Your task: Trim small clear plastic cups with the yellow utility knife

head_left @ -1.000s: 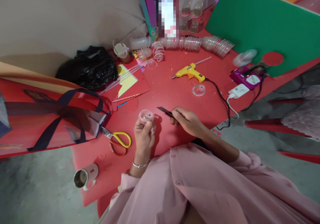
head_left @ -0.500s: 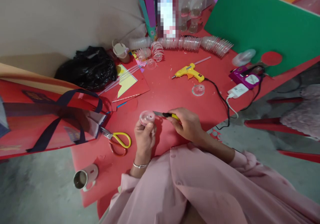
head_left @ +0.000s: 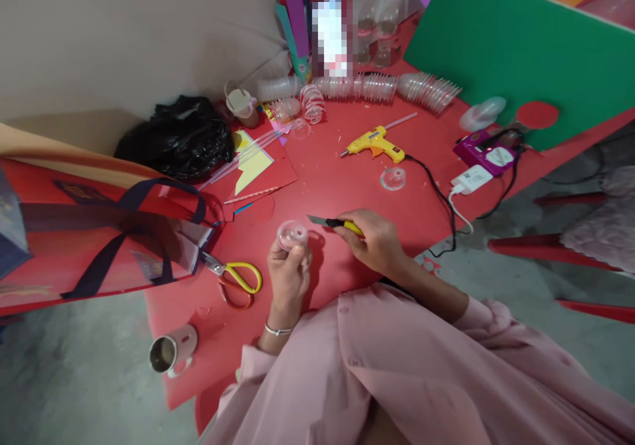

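Between its thumb and fingers, my left hand (head_left: pixel 288 273) grips a small clear plastic dome lid (head_left: pixel 292 235) with a hole at its top. My right hand (head_left: pixel 374 237) is closed around the yellow handle of a utility knife (head_left: pixel 340 223). The knife's bare blade points left, just beyond the lid's right side and apart from it. Another clear dome lid (head_left: pixel 393 178) rests on the red table (head_left: pixel 327 190), near a yellow glue gun (head_left: pixel 374 143).
Scissors (head_left: pixel 241 278) and a mug (head_left: pixel 173 350) stand left of my left hand. A red bag (head_left: pixel 99 246) overhangs the left edge. Nested plastic cups (head_left: pixel 377 88) lie along the back. The glue gun's cable runs to a purple power strip (head_left: pixel 486 153) on the right.
My right hand has drawn the knife slightly right and up, widening the gap between blade and lid. My left hand keeps the lid in about the same place.
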{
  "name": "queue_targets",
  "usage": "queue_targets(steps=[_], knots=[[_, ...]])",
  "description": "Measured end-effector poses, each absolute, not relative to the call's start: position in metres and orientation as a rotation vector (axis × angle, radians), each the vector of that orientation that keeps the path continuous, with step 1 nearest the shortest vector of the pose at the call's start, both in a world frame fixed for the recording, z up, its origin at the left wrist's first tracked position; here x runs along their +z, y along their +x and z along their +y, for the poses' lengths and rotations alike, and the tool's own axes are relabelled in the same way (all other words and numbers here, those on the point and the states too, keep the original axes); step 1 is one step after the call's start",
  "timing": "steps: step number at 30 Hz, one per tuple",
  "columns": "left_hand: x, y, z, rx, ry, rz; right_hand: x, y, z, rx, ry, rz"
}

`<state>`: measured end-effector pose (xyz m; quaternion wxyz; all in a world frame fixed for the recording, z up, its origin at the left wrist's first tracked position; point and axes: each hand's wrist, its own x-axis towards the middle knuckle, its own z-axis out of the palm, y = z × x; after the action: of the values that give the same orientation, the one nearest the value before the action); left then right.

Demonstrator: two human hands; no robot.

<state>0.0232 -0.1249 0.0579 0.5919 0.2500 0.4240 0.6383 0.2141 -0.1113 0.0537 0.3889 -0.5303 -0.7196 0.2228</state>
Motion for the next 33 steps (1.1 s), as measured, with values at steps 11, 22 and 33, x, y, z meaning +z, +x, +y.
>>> queue_targets(steps=[11,22,33], knots=[[0.068,0.027,-0.128,1.388,0.535,0.856,0.057,0.216,-0.12,0.605,-1.305,-1.777],[0.077,0.034,-0.145,1.364,0.455,0.76,0.069,0.222,-0.136,0.506,-1.217,-1.793],[0.08,0.023,-0.158,1.395,0.455,0.641,0.079,0.209,-0.151,0.489,-1.292,-1.833]])
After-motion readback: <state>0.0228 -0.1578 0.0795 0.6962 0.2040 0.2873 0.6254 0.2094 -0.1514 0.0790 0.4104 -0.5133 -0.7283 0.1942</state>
